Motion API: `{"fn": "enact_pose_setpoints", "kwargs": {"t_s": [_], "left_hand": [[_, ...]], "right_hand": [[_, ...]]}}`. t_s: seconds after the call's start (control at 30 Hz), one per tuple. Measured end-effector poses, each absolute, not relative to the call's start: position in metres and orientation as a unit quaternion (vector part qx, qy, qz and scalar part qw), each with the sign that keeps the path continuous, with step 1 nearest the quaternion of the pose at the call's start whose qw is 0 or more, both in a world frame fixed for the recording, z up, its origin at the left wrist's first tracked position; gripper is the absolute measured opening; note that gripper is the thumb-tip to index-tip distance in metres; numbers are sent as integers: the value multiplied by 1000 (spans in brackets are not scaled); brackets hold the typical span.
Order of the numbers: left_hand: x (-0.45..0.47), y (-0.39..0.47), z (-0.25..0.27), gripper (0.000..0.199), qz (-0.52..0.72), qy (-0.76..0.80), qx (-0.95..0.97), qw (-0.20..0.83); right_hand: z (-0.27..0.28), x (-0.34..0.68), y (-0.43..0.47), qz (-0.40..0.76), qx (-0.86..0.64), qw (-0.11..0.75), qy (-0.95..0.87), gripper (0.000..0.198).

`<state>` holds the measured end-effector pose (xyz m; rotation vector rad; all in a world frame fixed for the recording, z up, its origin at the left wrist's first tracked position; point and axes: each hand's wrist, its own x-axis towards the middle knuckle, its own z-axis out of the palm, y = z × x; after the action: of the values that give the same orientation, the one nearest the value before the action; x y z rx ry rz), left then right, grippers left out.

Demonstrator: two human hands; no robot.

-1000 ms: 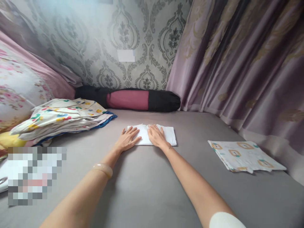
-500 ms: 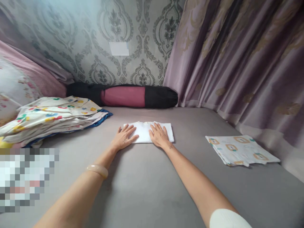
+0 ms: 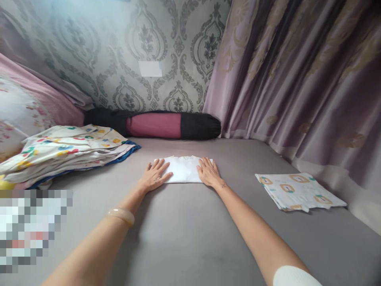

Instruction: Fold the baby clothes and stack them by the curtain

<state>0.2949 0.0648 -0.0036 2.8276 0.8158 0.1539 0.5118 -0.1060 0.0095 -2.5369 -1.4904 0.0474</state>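
Note:
A white cloth [image 3: 184,171], folded into a flat rectangle, lies in front of me on a grey sheet [image 3: 184,230]. It looks like a garment, though its exact kind does not show. My left hand [image 3: 155,174] rests flat on its left end, fingers spread. On the right end lies my right hand [image 3: 209,172], also flat, with its fingers stretched away from me. Neither hand grips the cloth. A pale bangle [image 3: 121,215] sits on my left forearm.
To the right lies a folded white cloth with orange prints [image 3: 297,191]. A heap of colourfully patterned clothes [image 3: 74,147] is at the left. Along the patterned wall stretches a black and maroon roll [image 3: 153,126]. Purple curtains [image 3: 268,79] hang at the right. The lower left is pixelated.
My right hand has slid right across the white cloth to its right end, uncovering its middle. My left hand stays on the left end. The view has tilted slightly up.

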Motion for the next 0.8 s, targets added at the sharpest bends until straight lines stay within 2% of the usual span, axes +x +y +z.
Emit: {"fn": "enact_pose_setpoints", "kwargs": {"t_s": [0.2,0.37,0.57,0.7,0.8], "left_hand": [[297,67,-7,67,53,282,955,81],[303,73,10,51,73,261,962,39],[321,93,38,36,16,277,961,-4],[341,108,50,25,-22,295,955,27],[357,122,56,20,-80,313,944,64]], "right_hand": [[0,515,-106,17,-857,97,-506,58],[5,519,-104,13,-853,91,-514,56],[30,547,-96,58,-830,75,-550,40],[49,567,-84,114,-831,65,-540,33],[60,574,-73,140,-827,31,-544,34]]}}
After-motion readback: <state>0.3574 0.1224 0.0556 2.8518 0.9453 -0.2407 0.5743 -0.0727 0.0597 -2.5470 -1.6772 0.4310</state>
